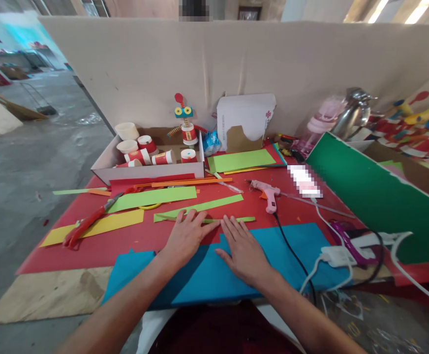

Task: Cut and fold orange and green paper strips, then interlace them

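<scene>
Resting on the red-covered counter [70, 258], the narrow green strip [249, 219] lies near the centre of the work area, running roughly from 9 to 3 o'clock, its left end overlapping the wider green strip [225, 201] just beyond it. The left hand [185, 237] is palm down over the narrow strip, fingers bent; whether its grip is pinching anything cannot be told. The right hand [246, 250] lies flat, grip released, fingertips on the same strip and thumb spread apart. The fingers of both hands meet or nearly meet.

At 6 o'clock, blue sheeting [196, 280] lies beneath the wrists. At 2 o'clock, a pink glue gun [269, 192] lies on its side near the right hand, its black cord [291, 245] running toward 5 o'clock. At 9 o'clock, a red-handled tool [91, 221] lies across a yellow strip [120, 221].

At 12 o'clock, farther off, stands a toy robot [189, 133]; at 10 to 11 o'clock, a white box [151, 172] holds several paper cups [127, 131]. Light-green card [242, 161] is noted at 1 o'clock. At 3 o'clock, a green panel [369, 206] leans at an angle.
</scene>
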The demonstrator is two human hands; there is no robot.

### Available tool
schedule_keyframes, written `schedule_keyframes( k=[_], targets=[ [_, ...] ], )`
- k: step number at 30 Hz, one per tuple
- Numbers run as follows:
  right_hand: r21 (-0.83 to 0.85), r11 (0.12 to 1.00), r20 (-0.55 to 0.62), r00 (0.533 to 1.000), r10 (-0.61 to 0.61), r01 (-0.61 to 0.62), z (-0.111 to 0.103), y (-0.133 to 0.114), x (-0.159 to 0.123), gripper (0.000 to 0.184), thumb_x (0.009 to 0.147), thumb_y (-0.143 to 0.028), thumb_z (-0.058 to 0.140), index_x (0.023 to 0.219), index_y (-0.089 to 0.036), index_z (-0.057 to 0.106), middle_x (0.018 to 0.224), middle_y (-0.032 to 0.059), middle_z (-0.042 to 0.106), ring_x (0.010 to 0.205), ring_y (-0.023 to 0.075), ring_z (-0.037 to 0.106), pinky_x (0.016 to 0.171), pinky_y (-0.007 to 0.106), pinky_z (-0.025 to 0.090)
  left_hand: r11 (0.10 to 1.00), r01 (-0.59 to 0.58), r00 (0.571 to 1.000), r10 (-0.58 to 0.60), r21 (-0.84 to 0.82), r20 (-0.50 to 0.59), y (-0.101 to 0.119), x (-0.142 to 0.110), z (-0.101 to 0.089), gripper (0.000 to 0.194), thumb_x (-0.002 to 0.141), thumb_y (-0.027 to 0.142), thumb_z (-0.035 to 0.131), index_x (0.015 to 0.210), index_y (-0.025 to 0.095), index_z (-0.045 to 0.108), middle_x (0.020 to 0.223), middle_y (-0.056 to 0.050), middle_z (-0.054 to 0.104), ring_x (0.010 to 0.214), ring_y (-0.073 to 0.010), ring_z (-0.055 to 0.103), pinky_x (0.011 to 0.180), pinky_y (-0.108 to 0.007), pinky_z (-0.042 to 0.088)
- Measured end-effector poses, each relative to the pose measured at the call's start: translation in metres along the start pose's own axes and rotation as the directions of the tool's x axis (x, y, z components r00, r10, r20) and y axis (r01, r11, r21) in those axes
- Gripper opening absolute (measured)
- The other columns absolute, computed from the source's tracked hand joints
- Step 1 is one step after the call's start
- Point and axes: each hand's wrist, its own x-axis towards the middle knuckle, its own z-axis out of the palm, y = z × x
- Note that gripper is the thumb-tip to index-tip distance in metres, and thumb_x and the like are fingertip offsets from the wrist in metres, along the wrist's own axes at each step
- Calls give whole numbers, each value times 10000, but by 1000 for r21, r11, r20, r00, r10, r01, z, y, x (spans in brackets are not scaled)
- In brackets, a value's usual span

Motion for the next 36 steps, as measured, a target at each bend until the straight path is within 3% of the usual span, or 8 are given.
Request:
schedule_keyframes(
  k=[7,16,22,26,28,30,33,36],
  targets=[
    [5,1000,67,998,11,-11,-10,18,-4,675,970,-562,311,1494,-138,338,1547,119,318,1446,267,253,1181,460,252,1000,5,1000,-6,11,25,0,0,-1,582,924,116,424,1394,459,432,1277,-53,551,1139,-277,463,970,-487,342],
    [-3,998,36,998,55,-55,-7,36,-10,647,977,-558,283,1507,-189,311,1557,89,308,1454,262,232,1173,493,260,1000,13,999,-13,9,34,0,-1,0,607,924,107,427,1411,469,402,1313,-54,533,1156,-283,469,979,-502,343],
    [-22,983,-8,984,180,-180,-18,43,-12,663,969,-540,298,1456,-104,409,1502,160,401,1429,301,292,1166,538,237,1000,3,999,-3,4,34,-1,-1,-2,588,932,111,408,1415,446,410,1300,-60,536,1129,-281,470,967,-491,336],
    [239,966,-171,975,140,-97,-21,21,20,532,981,-429,298,1377,-147,514,1397,156,542,1352,295,425,1114,516,332,1000,6,999,-5,-14,39,8,1,-3,504,965,191,394,1411,425,423,1206,-70,553,1058,-265,482,910,-449,353],
    [461,885,-199,966,167,-58,-17,12,41,461,986,-378,277,1266,-185,588,1253,133,647,1189,247,575,1012,432,452,1000,1,999,0,-32,43,13,0,-4,452,974,238,389,1389,402,459,1183,-75,550,1039,-264,478,898,-443,359],
    [624,774,-142,959,246,-106,-9,8,57,424,984,-354,259,1129,-196,625,1083,107,707,1007,210,652,880,367,523,997,-7,999,10,-73,53,14,-5,-7,434,977,236,376,1371,384,484,1187,-75,548,1032,-257,478,887,-426,372],
    [697,704,-74,964,256,-134,1,10,67,346,971,-336,299,1036,-198,610,994,81,707,911,189,660,791,326,532,980,19,999,-12,-198,40,2,-19,-10,488,965,157,362,1395,368,450,1241,-60,534,1079,-226,475,893,-373,396],
    [630,775,-117,981,155,-48,2,10,64,224,926,-317,454,1021,-196,617,1011,78,692,944,195,635,814,327,507,938,139,989,-149,-318,-6,-21,-37,-10,460,956,176,413,1394,314,448,1268,-55,538,1128,-201,470,927,-352,409]
  ],
)
